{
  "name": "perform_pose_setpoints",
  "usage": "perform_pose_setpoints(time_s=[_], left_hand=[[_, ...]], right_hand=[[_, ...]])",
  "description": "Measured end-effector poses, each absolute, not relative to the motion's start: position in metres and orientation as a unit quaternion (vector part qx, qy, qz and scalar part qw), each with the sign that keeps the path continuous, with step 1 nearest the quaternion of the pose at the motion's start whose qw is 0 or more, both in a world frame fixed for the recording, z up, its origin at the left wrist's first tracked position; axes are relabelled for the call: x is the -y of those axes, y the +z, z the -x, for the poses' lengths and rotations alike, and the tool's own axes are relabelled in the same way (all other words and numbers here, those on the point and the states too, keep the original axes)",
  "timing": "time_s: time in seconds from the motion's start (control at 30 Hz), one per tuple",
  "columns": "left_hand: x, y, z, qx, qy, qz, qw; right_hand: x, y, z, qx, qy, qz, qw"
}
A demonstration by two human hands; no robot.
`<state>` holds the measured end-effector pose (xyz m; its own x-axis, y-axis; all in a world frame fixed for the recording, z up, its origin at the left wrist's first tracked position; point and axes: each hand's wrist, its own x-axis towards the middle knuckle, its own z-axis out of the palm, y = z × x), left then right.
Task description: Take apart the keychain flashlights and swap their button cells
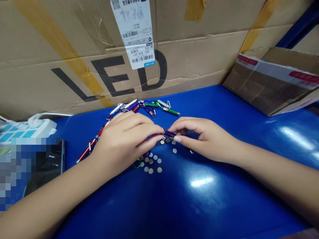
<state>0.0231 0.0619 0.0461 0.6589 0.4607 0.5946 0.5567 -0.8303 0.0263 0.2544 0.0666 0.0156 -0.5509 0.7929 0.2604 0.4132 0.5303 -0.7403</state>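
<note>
My left hand (126, 136) and my right hand (199, 136) meet over a blue table (199, 192), both pinching a small purple keychain penlight (169, 133) between their fingertips. The left fingers wrap its left end, the right thumb and forefinger grip its right end. Under and just in front of the hands lie several small silver button cells (152, 164). Behind the hands sits a pile of more penlights (149, 106) in green, purple, silver and red. A red one (91, 146) reaches out to the left of my left hand.
A big cardboard box marked LED (112, 76) stands along the back. A smaller open carton (271, 79) sits at the right rear. At the left lie a dark phone (50, 162) and a white power strip (37, 127).
</note>
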Motion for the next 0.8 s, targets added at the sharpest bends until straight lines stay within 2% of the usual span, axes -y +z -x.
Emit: perform_pose_setpoints(time_s=[0.3, 0.5, 0.8], left_hand=[[-0.0655, 0.0423, -0.0178, 0.233, -0.327, 0.912, 0.079], [-0.0675, 0.0432, -0.0155, 0.217, -0.277, 0.927, 0.132], [-0.0696, 0.0445, -0.0171, 0.221, -0.206, 0.947, 0.108]], right_hand=[[-0.0680, 0.0136, -0.2541, 0.828, 0.305, 0.367, 0.294], [-0.0691, 0.0110, -0.2544, 0.833, 0.297, 0.369, 0.285], [-0.0748, 0.0091, -0.2558, 0.852, 0.276, 0.342, 0.284]])
